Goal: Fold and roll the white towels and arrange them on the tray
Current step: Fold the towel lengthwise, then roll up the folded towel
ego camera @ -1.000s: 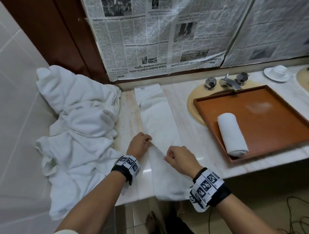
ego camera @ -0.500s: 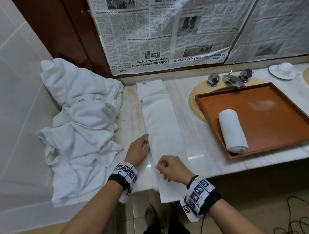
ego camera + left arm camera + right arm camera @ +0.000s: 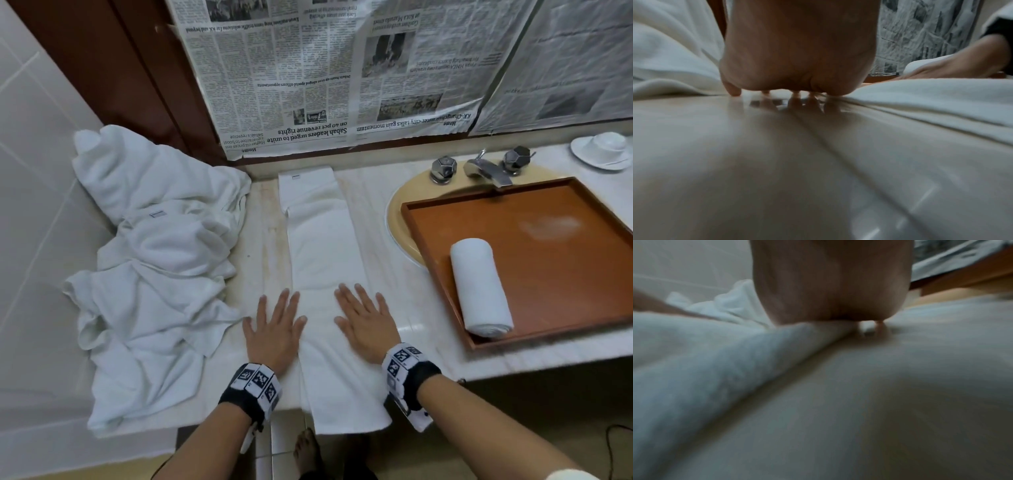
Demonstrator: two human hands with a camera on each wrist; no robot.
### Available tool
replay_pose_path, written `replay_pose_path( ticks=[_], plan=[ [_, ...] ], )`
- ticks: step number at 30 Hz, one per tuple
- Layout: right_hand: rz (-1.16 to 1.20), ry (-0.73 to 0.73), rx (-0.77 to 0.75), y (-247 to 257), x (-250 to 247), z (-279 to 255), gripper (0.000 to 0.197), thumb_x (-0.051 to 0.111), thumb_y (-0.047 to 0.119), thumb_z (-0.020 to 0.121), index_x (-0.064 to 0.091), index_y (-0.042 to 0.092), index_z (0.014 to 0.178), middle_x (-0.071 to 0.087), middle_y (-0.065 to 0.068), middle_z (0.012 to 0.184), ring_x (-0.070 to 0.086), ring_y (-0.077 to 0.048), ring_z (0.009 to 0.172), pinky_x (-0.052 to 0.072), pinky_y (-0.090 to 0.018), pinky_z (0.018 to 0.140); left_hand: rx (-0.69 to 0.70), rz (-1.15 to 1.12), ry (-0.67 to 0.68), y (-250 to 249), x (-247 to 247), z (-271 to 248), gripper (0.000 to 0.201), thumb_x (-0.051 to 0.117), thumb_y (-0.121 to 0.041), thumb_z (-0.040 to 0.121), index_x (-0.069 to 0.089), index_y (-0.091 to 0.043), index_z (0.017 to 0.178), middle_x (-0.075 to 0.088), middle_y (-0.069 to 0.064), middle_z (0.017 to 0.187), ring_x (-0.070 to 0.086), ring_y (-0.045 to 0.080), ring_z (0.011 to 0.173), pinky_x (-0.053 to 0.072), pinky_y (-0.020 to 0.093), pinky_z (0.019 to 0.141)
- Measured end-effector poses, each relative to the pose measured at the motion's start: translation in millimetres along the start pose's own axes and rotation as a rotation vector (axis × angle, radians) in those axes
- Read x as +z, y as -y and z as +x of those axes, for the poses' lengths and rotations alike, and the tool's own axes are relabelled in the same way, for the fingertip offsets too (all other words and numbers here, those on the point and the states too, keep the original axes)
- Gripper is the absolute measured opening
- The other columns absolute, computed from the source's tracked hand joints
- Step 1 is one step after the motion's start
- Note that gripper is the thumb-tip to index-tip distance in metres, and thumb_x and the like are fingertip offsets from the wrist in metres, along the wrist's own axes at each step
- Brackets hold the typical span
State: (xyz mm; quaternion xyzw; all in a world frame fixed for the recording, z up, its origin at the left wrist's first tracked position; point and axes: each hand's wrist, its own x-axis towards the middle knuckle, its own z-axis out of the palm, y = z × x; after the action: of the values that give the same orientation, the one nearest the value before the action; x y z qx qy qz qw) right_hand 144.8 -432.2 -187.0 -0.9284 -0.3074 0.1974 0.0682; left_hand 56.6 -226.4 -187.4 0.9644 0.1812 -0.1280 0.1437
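Note:
A white towel (image 3: 325,246), folded into a long narrow strip, lies on the marble counter (image 3: 387,240) and hangs over its front edge. My left hand (image 3: 274,325) lies flat with straight fingers on the strip's left edge, partly on the counter. On the strip's right side rests my right hand (image 3: 366,322), flat and spread. The left wrist view shows my left hand (image 3: 797,53) pressing down beside the towel (image 3: 931,100). One rolled white towel (image 3: 479,287) lies in the brown wooden tray (image 3: 555,260) at the right.
A heap of loose white towels (image 3: 154,267) fills the counter's left side against the tiled wall. The tray sits over a sink with a chrome faucet (image 3: 486,168). A white cup and saucer (image 3: 603,150) stands far right. Newspaper (image 3: 325,75) covers the wall behind.
Both hands have let go of the towel's folded edges and now lie flat and open on the strip. The strip is fully folded lengthwise.

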Motion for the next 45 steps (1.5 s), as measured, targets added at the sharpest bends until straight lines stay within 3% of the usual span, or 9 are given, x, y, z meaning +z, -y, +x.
replay_pose_path(
  ticks=[3, 7, 10, 16, 22, 26, 32, 39, 45],
  plan=[
    [0.053, -0.061, 0.109, -5.3, -2.9, -4.3, 0.069, -0.01, 0.053, 0.092, -0.011, 0.026, 0.156, -0.024, 0.016, 0.157, -0.019, -0.012, 0.149, -0.01, -0.045, 0.121, -0.072, -0.091, -0.046, 6.5, -5.4, 0.5, 0.055, 0.015, -0.057, 0.103, -0.003, -0.05, 0.154, -0.011, -0.028, 0.161, -0.01, 0.017, 0.153, 0.003, 0.055, 0.119],
    [0.069, -0.083, -0.065, 23.5, -0.8, -5.1, 0.059, 0.003, 0.047, 0.103, -0.006, 0.025, 0.156, -0.018, 0.014, 0.159, -0.02, -0.011, 0.149, -0.013, -0.041, 0.119, 0.075, -0.109, -0.025, -25.9, -0.2, -2.6, 0.055, 0.014, -0.053, 0.104, -0.007, -0.046, 0.155, -0.017, -0.028, 0.16, -0.016, 0.014, 0.151, 0.003, 0.054, 0.12],
    [0.017, -0.064, -0.087, 27.8, 0.6, 10.1, 0.066, -0.01, 0.048, 0.097, -0.002, 0.024, 0.157, -0.017, 0.015, 0.158, -0.014, -0.014, 0.15, -0.016, -0.041, 0.117, 0.066, -0.04, 0.016, -41.1, 7.2, 2.4, 0.055, 0.01, -0.05, 0.105, -0.008, -0.043, 0.156, -0.021, -0.028, 0.159, -0.018, 0.017, 0.152, 0.0, 0.055, 0.121],
    [0.038, -0.046, 0.137, -24.9, -22.8, 35.7, 0.058, 0.003, 0.046, 0.103, -0.011, 0.027, 0.156, -0.022, 0.016, 0.159, -0.016, -0.014, 0.15, -0.01, -0.046, 0.12, -0.077, -0.029, 0.005, -11.3, -12.1, 26.2, 0.054, 0.011, -0.051, 0.105, -0.01, -0.047, 0.155, -0.016, -0.026, 0.162, -0.014, 0.02, 0.152, 0.001, 0.058, 0.12],
    [0.012, -0.049, -0.123, 7.4, -28.6, 49.4, 0.075, -0.015, 0.057, 0.09, -0.004, 0.025, 0.158, -0.015, 0.014, 0.161, -0.013, -0.013, 0.151, -0.006, -0.048, 0.122, 0.062, -0.059, -0.022, -32.6, -18.7, 48.0, 0.054, 0.007, -0.052, 0.103, -0.008, -0.049, 0.154, -0.017, -0.028, 0.161, -0.011, 0.018, 0.153, 0.006, 0.056, 0.119],
    [-0.01, -0.044, -0.111, 7.4, -29.6, 74.3, 0.088, -0.031, 0.061, 0.077, -0.009, 0.029, 0.156, -0.014, 0.015, 0.163, -0.015, -0.012, 0.15, -0.011, -0.044, 0.12, 0.044, 0.004, 0.045, -42.5, -20.5, 73.1, 0.053, 0.011, -0.049, 0.106, -0.008, -0.047, 0.155, -0.021, -0.029, 0.159, -0.015, 0.021, 0.152, 0.001, 0.058, 0.119],
    [-0.023, -0.028, -0.06, -17.0, -42.6, 103.6, 0.083, -0.022, 0.062, 0.083, -0.01, 0.024, 0.156, -0.025, 0.014, 0.155, -0.015, -0.008, 0.15, -0.01, -0.037, 0.12, 0.028, 0.018, 0.052, -40.8, -32.3, 94.7, 0.053, 0.011, -0.049, 0.105, -0.009, -0.05, 0.154, -0.02, -0.031, 0.158, -0.015, 0.023, 0.152, 0.0, 0.06, 0.118],
    [-0.033, -0.014, -0.018, -26.9, -61.1, 155.1, 0.061, 0.007, 0.047, 0.104, -0.011, 0.02, 0.156, -0.019, 0.005, 0.163, -0.015, -0.008, 0.149, -0.008, -0.038, 0.122, -0.017, 0.016, 0.072, -40.7, -44.1, 151.0, 0.056, 0.009, -0.056, 0.103, -0.012, -0.048, 0.154, -0.021, -0.032, 0.158, -0.015, 0.023, 0.152, -0.002, 0.061, 0.118],
    [-0.045, -0.033, -0.03, -38.0, -75.0, 198.2, 0.06, 0.011, 0.045, 0.106, -0.009, 0.02, 0.157, -0.017, 0.006, 0.163, -0.013, -0.008, 0.15, -0.006, -0.038, 0.122, -0.036, 0.029, 0.081, -37.8, -55.0, 195.8, 0.057, 0.007, -0.061, 0.102, -0.013, -0.047, 0.154, -0.023, -0.031, 0.157, -0.018, 0.026, 0.151, -0.005, 0.063, 0.117]
  ],
)
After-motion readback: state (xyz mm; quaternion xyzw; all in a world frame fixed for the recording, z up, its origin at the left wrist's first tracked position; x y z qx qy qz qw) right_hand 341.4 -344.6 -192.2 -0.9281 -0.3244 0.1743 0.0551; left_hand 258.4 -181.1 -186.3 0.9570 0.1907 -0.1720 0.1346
